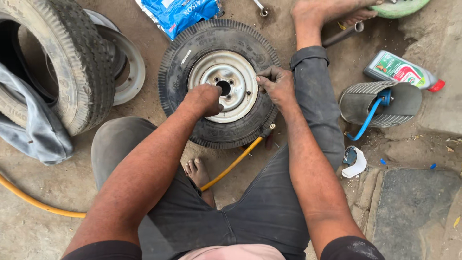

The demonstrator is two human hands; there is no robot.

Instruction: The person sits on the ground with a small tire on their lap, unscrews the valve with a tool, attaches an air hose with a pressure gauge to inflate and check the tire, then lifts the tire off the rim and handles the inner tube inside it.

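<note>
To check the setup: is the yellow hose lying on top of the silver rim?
No. The yellow hose runs along the ground to the tyre's lower edge, off the silver rim.

Bare dirt-and-concrete ground carries everything; small wheel lies flat at centre; big worn tyre at left, over a metal rim; grey cloth by it; yellow hose runs along the ground to the wheel; blue bag up top; bottle on its side at right, next to a cut tyre piece; stone slab bottom right.
</note>
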